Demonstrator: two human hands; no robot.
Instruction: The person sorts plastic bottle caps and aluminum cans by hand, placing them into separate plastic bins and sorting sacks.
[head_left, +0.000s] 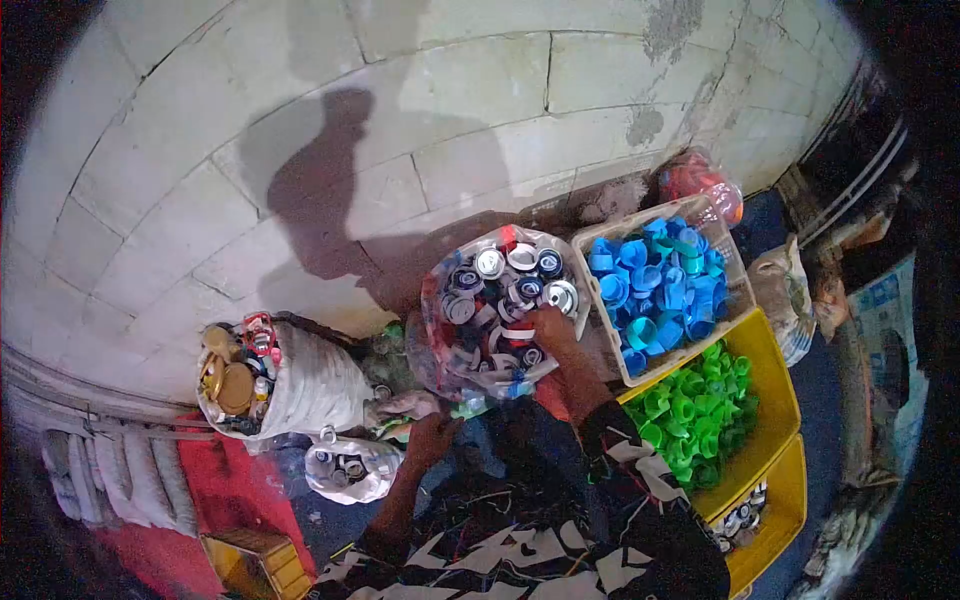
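Observation:
A clear plastic bag [432, 335] full of white, silver and dark caps and lids stands in the middle, against the wall. My right hand [550, 332] reaches into its right side, among the caps, with the fingers bent; what they hold, if anything, is too small to tell. Below the bag's lower left edge is my left hand [433, 437], near the crumpled plastic at the bag's base; its fingers are dark and partly hidden. A small white bag [350, 490] with silver caps sits to the left of that hand.
At the left stands a white sack [310, 385] with tan lids on top. To the right are a pale crate [740, 283] of blue caps, a yellow crate [775, 375] of green caps and another yellow crate [790, 500]. A yellow box [255, 560] lies lower left.

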